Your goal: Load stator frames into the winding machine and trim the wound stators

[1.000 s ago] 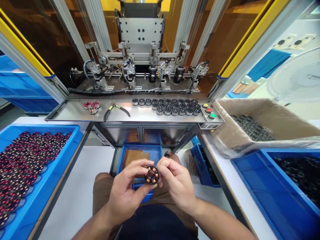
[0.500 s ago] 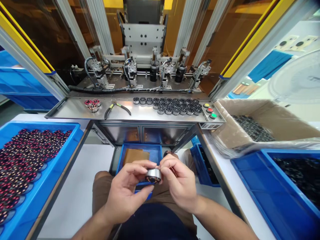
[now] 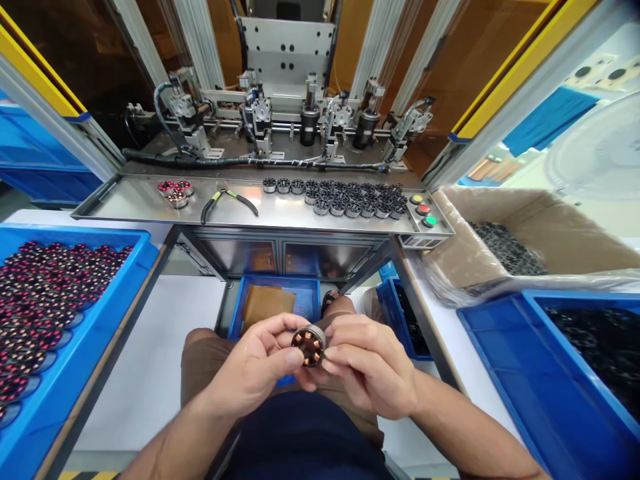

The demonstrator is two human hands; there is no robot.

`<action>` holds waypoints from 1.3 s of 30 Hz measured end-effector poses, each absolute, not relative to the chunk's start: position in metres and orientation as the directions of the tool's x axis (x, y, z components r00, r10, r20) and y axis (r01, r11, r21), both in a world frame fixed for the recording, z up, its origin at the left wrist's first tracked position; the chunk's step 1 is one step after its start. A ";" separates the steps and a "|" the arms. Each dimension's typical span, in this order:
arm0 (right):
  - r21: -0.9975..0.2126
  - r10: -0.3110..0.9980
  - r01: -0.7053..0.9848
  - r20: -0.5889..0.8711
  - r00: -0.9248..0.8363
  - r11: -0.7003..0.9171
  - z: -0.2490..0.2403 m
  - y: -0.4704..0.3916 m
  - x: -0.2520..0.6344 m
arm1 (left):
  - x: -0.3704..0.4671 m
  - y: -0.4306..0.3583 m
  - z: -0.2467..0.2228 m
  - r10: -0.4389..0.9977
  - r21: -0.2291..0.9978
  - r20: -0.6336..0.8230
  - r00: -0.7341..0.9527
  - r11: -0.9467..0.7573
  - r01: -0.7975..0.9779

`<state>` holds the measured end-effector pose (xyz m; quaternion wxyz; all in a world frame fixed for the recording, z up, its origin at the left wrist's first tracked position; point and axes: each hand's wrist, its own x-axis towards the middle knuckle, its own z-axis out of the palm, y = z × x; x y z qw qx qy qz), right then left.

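Note:
Above my lap, my left hand [image 3: 260,363] grips a motor stator [image 3: 309,347], a silver ring with copper windings on dark poles. Its wound face is tilted up toward me. My right hand [image 3: 373,363] is at the stator's right side, fingertips pinched together against its edge; what lies between them is too small to make out. On the metal ledge ahead are several dark stators [image 3: 350,199] in rows. A small group of red and copper wound stators [image 3: 176,193] sits at the left, with cutting pliers [image 3: 230,199] beside it, handles spread toward me.
A blue tray [image 3: 145,250] full of wound stators stands at left. To the right are a plastic-lined carton [image 3: 575,250] and a blue bin [image 3: 500,373] of dark parts. Push buttons [image 3: 429,221] sit at the ledge's right end, below the machine's fixtures [image 3: 260,123].
The stator has turned so its copper-wound face now tips up toward me. My right fingers have shifted down along its right edge. The camera view has tilted slightly downward.

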<state>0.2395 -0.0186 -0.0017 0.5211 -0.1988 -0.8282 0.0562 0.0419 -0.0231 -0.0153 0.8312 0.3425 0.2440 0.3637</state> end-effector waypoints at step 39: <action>-0.595 0.658 0.285 0.642 -0.393 0.751 0.050 -0.016 0.241 | 0.045 -0.020 -0.002 0.795 0.739 -0.009 0.607 0.414 -0.532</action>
